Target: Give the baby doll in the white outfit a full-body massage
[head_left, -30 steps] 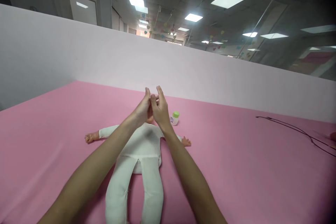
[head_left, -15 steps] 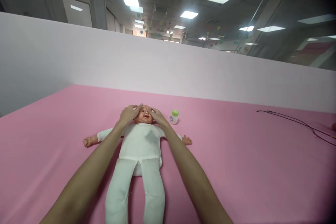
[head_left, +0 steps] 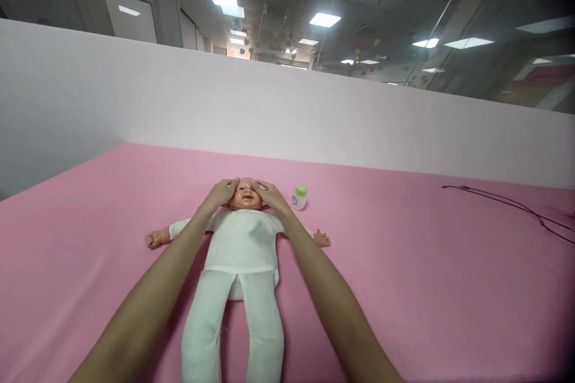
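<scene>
A baby doll (head_left: 242, 242) in white cloth lies on its back on the pink surface (head_left: 426, 287), its head toward the far side and arms spread. My left hand (head_left: 223, 192) rests against the left side of the doll's head, thumb at the temple. On the head's right side lies my right hand (head_left: 268, 194), its thumb by the brow. Both hands cup the head, and the fingers curl round its sides, partly hidden. The doll's face shows between them. Just right of my right hand stands a small white jar (head_left: 299, 198) with a green lid.
A thin dark cable (head_left: 507, 200) lies on the pink surface at the far right. Behind the surface rises a white partition (head_left: 291, 114). A door and lit ceiling panels show beyond it.
My thumbs have moved apart from the middle of the doll's forehead toward its temples, and more of the forehead and face shows. The view has shifted slightly.
</scene>
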The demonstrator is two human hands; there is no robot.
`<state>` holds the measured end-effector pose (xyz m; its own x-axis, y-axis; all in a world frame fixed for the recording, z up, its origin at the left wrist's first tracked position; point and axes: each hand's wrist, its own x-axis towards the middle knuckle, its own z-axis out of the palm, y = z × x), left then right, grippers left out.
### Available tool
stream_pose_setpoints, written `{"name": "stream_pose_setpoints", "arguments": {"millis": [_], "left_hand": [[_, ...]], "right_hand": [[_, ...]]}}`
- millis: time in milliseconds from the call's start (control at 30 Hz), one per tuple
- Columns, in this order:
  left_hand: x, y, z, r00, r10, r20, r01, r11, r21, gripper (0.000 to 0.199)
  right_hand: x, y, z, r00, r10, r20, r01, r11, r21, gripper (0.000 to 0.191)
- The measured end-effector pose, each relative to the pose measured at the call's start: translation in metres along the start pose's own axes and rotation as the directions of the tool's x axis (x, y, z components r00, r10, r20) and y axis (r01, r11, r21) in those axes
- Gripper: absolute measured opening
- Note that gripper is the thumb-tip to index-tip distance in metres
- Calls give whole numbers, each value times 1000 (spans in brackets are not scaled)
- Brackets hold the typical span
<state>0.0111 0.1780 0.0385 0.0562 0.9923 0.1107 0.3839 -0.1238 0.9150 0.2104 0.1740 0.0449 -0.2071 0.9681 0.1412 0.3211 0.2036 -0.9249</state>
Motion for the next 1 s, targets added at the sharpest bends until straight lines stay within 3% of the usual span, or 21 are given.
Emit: {"name": "stream_pose_setpoints", "arguments": {"millis": [100,333,533,700,767,833,900,1000], "left_hand": [[-1,2,0,998,-5,68,5,1000,4,62],[1,-3,0,999,-45,-1,45,999,-30,55],[0,0,0,996,-7,94,10,999,-41,61],[2,-4,-3,997,-64,32,66,996,-53,57],[0,-2,-8,996,-76,56,79,996,-50,60],[-3,1,-14,989,-47,142,55,997,-49,65],[-6,5,-21,968,8,251,4,999,-45,74],[-7,3,-30,931,74,357,-69,997,-26,113]], "right_hand": [[-2,-4,1,999,7,33,-8,1000,25,41],[2,1,0,999,2,-40,-3,1000,-29,41],[-1,-2,1,999,-23,27,23,999,25,42],[1,-1,-1,1000,11,-4,-11,999,-32,46],[1,-1,-7,999,17,38,-15,999,-44,50],[-1,-2,-15,991,13,130,-7,999,-51,58],[-3,-4,-23,971,9,240,9,997,-72,80],[-6,-5,-34,934,-7,357,48,993,-106,117]]}}
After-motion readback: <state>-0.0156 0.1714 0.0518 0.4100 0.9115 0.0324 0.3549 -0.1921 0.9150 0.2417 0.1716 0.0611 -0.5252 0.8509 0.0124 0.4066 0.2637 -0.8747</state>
